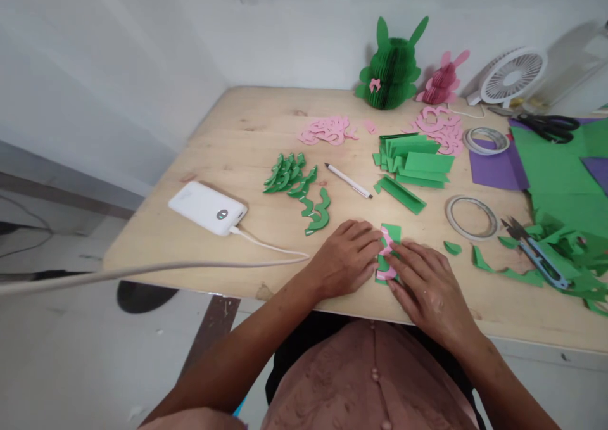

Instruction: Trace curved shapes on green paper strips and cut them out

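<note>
Near the table's front edge lies a green paper strip (391, 231) with a scalloped pink paper cutout (387, 273) flat on top of it. My left hand (346, 257) rests over the left edge of both, fingers close together and pressing down. From the other side, my right hand (427, 284) lies with its fingers stretched out, their tips on the pink cutout. My fingers hide part of the cutout's outline. Left of my hands are scalloped green paper pieces (319, 211), and beyond my hands is a white pen (348, 180).
A white power bank (209, 208) with a cable sits at left. Folded green papers (422, 167), pink cutouts (327, 130) and tape rolls (472, 218) lie farther back. Snips (536, 252) rest on green scraps at right. A green paper bunny (392, 72) and small fan (513, 75) stand behind.
</note>
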Demonstrator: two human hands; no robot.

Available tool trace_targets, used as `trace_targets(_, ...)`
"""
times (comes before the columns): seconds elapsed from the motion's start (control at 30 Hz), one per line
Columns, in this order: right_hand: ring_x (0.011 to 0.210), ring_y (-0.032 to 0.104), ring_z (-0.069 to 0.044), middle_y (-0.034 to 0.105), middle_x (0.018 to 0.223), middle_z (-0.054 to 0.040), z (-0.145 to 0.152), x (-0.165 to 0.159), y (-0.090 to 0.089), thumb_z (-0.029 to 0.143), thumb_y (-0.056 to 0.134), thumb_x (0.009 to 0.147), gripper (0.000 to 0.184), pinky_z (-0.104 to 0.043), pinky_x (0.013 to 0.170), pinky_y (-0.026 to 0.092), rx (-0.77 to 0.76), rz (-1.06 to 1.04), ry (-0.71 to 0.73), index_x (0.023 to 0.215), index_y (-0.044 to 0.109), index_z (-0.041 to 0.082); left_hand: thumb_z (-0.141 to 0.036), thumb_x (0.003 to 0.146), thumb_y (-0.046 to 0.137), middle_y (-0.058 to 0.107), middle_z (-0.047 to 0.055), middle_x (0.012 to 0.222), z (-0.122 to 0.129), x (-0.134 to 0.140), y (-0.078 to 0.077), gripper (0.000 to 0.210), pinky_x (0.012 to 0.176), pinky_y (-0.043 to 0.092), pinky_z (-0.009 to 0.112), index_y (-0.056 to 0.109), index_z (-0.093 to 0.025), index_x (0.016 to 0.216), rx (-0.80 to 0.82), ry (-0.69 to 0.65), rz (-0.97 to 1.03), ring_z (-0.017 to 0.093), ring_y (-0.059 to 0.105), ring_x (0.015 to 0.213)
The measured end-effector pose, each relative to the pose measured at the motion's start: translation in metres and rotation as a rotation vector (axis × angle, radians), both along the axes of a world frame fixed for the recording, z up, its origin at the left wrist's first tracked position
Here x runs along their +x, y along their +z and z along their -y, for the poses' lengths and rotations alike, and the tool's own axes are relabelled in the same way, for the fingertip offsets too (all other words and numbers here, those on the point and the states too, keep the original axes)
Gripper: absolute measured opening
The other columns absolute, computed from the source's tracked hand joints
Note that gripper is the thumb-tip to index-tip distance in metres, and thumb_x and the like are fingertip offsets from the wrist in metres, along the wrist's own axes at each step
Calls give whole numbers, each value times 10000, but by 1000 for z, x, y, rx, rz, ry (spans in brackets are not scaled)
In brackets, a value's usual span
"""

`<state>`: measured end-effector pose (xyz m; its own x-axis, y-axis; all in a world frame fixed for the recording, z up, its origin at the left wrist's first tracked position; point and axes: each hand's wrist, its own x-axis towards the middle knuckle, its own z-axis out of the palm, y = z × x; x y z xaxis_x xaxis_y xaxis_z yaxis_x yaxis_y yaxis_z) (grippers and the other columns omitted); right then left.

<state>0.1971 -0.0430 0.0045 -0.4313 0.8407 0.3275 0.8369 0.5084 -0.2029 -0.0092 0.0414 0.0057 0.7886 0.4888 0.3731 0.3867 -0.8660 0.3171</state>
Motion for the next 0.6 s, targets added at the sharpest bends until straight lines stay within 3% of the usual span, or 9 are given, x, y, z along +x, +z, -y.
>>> trace_targets(0.33,1247,533,-312,650,1305,-130,0,-1,1,246,583,928,350,-499,1006,429,16,8,1,1262,616,146,-220,924,491,641,97,1268,0,0,-1,231,1060,405,444,599,-136,1111,-7,5,0,258,528,1201)
trace_targets(0.6,1257,523,-318,648,1308,-129,-1,0,0,253,577,933,348,-499,1004,422,29,25,5,1260,616,143,-151,917,438,655,101,1231,-2,0,-2,259,1079,408,448,579,-151,1134,-101,7,57,244,530,1208)
